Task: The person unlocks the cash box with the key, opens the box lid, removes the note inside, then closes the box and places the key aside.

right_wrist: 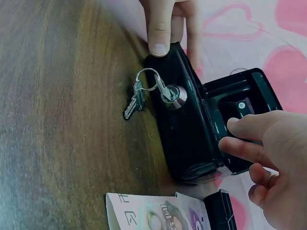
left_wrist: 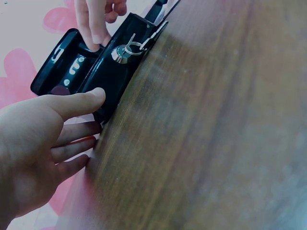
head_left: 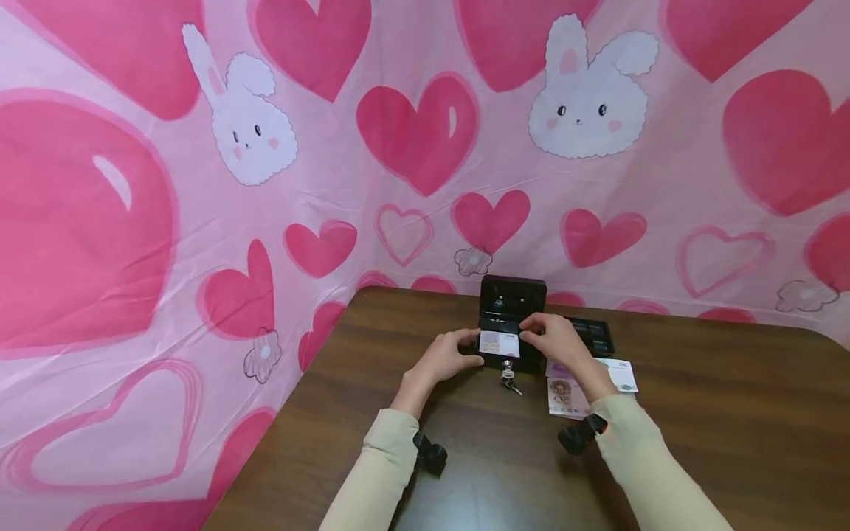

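Observation:
A black metal cash box (head_left: 510, 359) stands on the table with its lid (head_left: 513, 296) raised. My left hand (head_left: 440, 361) grips its left front corner, with the thumb on the front face and the fingers along the side (left_wrist: 53, 139). Inside the box lies a pale banknote (head_left: 499, 344). My right hand (head_left: 556, 341) is over the box's right part, its fingertips near the note's right edge. Thumb and forefinger (right_wrist: 242, 148) are slightly apart by the rim, and nothing shows between them. A key sits in the front lock (right_wrist: 173, 97), with another key (right_wrist: 134, 103) hanging on the ring.
Several banknotes (head_left: 564, 398) lie on the wooden table (head_left: 478, 472) right of the box, partly hidden by my right forearm. Behind them is a black compartment tray (head_left: 594, 337). A pink heart-and-rabbit cloth (head_left: 412, 192) hangs behind the table.

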`<state>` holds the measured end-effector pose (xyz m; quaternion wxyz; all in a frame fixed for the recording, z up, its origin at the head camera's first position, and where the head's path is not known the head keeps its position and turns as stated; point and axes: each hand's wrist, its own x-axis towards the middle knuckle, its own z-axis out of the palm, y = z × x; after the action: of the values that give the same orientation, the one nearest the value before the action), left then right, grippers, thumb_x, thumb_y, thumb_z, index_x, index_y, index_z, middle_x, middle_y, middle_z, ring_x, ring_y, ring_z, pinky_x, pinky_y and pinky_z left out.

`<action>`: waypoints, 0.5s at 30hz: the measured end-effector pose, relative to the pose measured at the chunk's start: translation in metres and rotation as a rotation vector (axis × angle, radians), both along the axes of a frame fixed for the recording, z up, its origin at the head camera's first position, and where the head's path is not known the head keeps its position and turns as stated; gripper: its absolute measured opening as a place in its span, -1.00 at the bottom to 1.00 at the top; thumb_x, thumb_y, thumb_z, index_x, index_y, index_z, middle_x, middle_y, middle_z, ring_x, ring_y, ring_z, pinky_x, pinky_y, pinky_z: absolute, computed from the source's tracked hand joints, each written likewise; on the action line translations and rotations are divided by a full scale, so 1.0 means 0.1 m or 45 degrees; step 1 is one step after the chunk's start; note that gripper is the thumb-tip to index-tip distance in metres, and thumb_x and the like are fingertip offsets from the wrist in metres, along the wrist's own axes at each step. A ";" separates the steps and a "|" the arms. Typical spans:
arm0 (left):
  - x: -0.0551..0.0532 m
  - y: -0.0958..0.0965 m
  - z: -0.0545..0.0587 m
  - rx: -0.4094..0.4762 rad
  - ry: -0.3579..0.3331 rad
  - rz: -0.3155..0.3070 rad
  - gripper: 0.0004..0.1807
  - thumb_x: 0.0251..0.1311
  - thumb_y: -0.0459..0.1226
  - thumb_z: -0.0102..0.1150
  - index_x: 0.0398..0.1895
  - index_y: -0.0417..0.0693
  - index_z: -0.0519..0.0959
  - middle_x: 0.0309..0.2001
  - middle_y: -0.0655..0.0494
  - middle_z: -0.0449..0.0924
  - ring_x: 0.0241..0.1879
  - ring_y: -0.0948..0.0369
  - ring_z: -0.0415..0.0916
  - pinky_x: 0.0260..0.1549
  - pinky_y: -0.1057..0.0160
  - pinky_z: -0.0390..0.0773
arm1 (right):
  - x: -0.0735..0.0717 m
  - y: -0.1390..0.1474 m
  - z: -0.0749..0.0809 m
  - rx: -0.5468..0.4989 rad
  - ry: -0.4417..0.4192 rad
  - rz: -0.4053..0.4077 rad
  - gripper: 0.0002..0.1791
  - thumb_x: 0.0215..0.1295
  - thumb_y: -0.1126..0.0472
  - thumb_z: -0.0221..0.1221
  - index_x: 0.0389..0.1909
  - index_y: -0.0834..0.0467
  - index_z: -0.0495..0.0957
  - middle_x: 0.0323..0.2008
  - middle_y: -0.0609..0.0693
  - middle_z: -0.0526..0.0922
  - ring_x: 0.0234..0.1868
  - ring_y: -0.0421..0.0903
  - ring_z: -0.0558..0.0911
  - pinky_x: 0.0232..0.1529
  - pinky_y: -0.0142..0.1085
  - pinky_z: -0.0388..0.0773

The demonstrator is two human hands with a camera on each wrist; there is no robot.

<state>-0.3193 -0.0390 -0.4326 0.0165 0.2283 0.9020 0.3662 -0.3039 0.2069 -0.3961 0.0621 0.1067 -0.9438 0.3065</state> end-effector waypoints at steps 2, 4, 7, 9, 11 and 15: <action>-0.01 -0.01 0.02 0.007 -0.008 0.006 -0.36 0.18 -0.09 0.38 0.35 0.07 0.48 0.18 0.01 0.63 0.19 0.13 0.55 0.26 0.05 0.47 | -0.03 -0.03 0.01 0.001 -0.021 -0.004 -0.72 0.38 0.15 0.17 -0.01 0.21 0.65 -0.07 0.21 0.71 -0.08 0.11 0.63 0.08 0.10 0.58; -0.01 -0.02 0.03 0.016 -0.019 0.013 -0.36 0.17 -0.09 0.38 0.35 0.08 0.48 0.18 0.01 0.63 0.18 0.13 0.55 0.26 0.03 0.47 | -0.05 -0.05 0.03 0.009 -0.035 0.006 -0.72 0.38 0.15 0.18 -0.02 0.21 0.65 -0.07 0.21 0.71 -0.08 0.11 0.63 0.08 0.10 0.58; -0.01 -0.04 0.03 0.028 -0.036 0.026 -0.36 0.16 -0.09 0.39 0.34 0.08 0.49 0.19 0.00 0.62 0.19 0.11 0.54 0.26 0.01 0.46 | -0.08 -0.07 0.05 0.038 -0.051 0.028 -0.73 0.36 0.16 0.19 -0.05 0.22 0.66 -0.10 0.20 0.72 -0.11 0.09 0.63 0.05 0.07 0.60; 0.00 -0.05 0.03 0.033 -0.051 0.028 -0.36 0.17 -0.10 0.38 0.35 0.08 0.48 0.20 0.00 0.61 0.19 0.10 0.54 0.27 0.00 0.46 | -0.10 -0.09 0.04 0.078 -0.059 0.042 -0.74 0.35 0.16 0.20 -0.07 0.23 0.67 -0.12 0.20 0.72 -0.13 0.08 0.64 0.03 0.06 0.61; 0.01 -0.05 0.02 0.032 -0.055 0.021 -0.36 0.18 -0.09 0.38 0.35 0.08 0.48 0.20 0.00 0.61 0.20 0.09 0.53 0.27 -0.01 0.45 | -0.11 -0.09 0.04 0.115 -0.071 0.043 -0.74 0.33 0.17 0.21 -0.08 0.23 0.67 -0.14 0.19 0.73 -0.15 0.06 0.64 0.01 0.04 0.62; 0.02 -0.03 -0.01 0.024 -0.062 0.018 -0.36 0.18 -0.07 0.37 0.35 0.09 0.48 0.20 0.01 0.61 0.20 0.09 0.53 0.28 -0.02 0.45 | -0.13 -0.12 -0.01 0.189 -0.095 0.034 -0.76 0.31 0.16 0.22 -0.12 0.21 0.69 -0.17 0.16 0.74 -0.19 0.02 0.64 0.01 0.03 0.62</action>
<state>-0.3171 -0.0421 -0.4332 0.0339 0.2130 0.8994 0.3801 -0.3168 0.1953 -0.3967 0.0149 0.1121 -0.9641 0.2403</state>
